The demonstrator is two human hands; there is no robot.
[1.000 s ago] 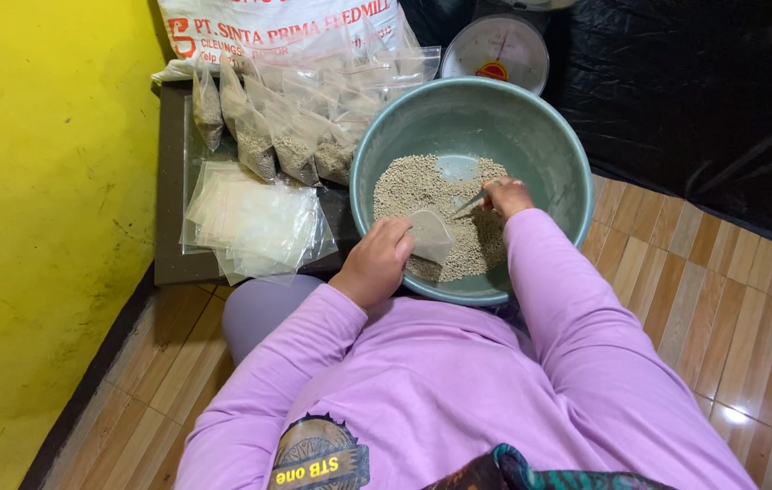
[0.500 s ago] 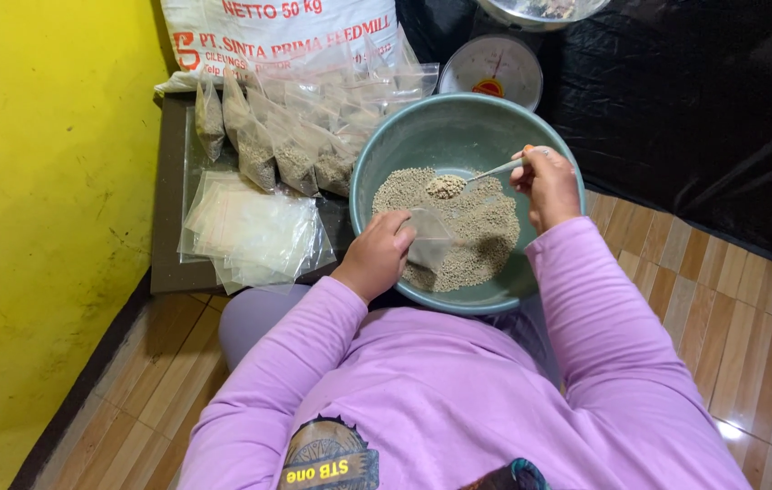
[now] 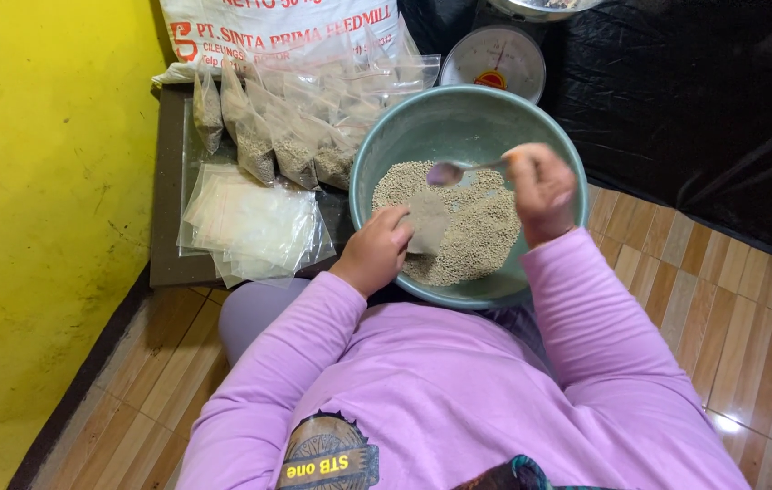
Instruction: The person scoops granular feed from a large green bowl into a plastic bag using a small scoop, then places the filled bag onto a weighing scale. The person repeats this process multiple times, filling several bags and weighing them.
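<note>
A teal plastic basin (image 3: 386, 145) rests in my lap, partly filled with small beige pellets (image 3: 477, 240). My left hand (image 3: 375, 254) holds a small clear plastic bag (image 3: 426, 225) open over the pellets; the bag has some pellets in it. My right hand (image 3: 542, 189) grips a metal spoon (image 3: 451, 171), its bowl tipped just above the bag's mouth. Both arms wear lilac sleeves.
Several filled pellet bags (image 3: 288, 136) lean in a row on a dark low table (image 3: 166, 227) at the left. A stack of empty clear bags (image 3: 252, 218) lies in front of them. Behind stand a white feed sack (image 3: 268, 27) and a dial scale (image 3: 495, 59). A yellow wall (image 3: 32, 209) runs along the left.
My right hand lifted a spoonful out of the pellets, swung it up to the right, then brought the spoon over the bag. The left hand kept holding the bag.
</note>
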